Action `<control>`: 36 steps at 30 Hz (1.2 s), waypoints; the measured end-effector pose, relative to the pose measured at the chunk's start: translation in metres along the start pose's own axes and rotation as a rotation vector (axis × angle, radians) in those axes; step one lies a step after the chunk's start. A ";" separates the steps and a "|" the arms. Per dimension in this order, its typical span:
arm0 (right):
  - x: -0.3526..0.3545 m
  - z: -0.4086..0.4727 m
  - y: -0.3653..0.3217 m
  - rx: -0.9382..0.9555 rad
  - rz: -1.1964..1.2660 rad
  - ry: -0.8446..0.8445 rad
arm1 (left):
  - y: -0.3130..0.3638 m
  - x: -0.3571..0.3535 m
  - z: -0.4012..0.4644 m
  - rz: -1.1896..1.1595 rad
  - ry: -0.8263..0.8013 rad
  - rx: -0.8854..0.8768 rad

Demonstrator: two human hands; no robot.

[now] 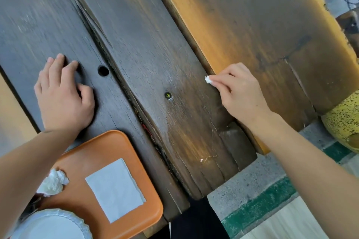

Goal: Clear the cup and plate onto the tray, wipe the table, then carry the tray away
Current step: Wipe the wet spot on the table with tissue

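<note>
While the right hand (240, 93) pinches a tiny wad of white tissue (208, 79) in a narrow fingertip grip against the dark wooden tabletop (155, 48), the left hand (62, 95) lies flat on the planks, holding nothing, well apart from that grip. Nearer the person than the left hand sits the orange tray (120, 141), carrying a flat napkin (115, 190), a crumpled tissue (52, 181) and the white paper plate (52, 225) at its near corner; no cup is in view. Clearing looks done and wiping is in hand. A pale crumb (207, 158) lies on the wood nearer the person than the pinching grip, so the next move probably calls for gathering it, then dropping the scraps on the tray.
</note>
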State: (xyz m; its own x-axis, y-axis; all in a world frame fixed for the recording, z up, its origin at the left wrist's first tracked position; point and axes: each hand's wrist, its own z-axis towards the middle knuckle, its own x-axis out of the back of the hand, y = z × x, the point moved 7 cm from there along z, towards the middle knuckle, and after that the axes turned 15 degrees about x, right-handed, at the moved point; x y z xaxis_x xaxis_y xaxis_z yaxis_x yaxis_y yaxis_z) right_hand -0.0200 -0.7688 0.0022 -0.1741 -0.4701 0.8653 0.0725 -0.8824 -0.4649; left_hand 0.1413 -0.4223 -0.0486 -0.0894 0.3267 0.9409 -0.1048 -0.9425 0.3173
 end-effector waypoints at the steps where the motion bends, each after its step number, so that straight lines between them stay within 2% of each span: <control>1: -0.004 0.000 0.002 -0.018 0.018 0.004 | 0.000 0.000 0.000 -0.002 0.000 -0.004; 6: -0.003 -0.029 0.004 -0.070 0.045 0.015 | 0.000 -0.003 0.003 -0.019 -0.058 0.011; 13: -0.019 -0.085 -0.051 0.117 0.061 -0.129 | 0.001 0.000 0.002 -0.008 -0.063 0.018; 19: -0.028 -0.140 -0.095 -0.108 0.142 -0.012 | 0.003 0.003 0.001 -0.008 -0.061 0.047; 23: -0.003 -0.164 -0.077 -0.433 0.082 0.279 | 0.003 0.004 -0.001 0.016 -0.046 0.033; 26: -0.008 -0.176 -0.079 -0.627 0.058 0.317 | 0.005 0.004 0.001 0.010 -0.057 0.026; 28: -0.020 -0.175 -0.093 -0.649 0.032 0.294 | 0.006 0.004 0.001 0.008 -0.063 0.027; 33: -0.041 -0.153 -0.125 -0.565 -0.026 0.297 | 0.006 0.005 -0.001 0.001 -0.072 0.038; 36: -0.049 -0.146 -0.135 -0.485 0.083 0.241 | 0.005 0.004 0.000 -0.011 -0.063 0.036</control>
State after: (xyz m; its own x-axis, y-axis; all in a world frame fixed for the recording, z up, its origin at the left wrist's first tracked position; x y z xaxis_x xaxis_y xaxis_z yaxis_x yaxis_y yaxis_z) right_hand -0.1650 -0.6244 -0.0047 -0.4113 -0.4702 0.7809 -0.3558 -0.7059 -0.6125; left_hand 0.1399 -0.4259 -0.0428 -0.0259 0.3334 0.9424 -0.0699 -0.9411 0.3309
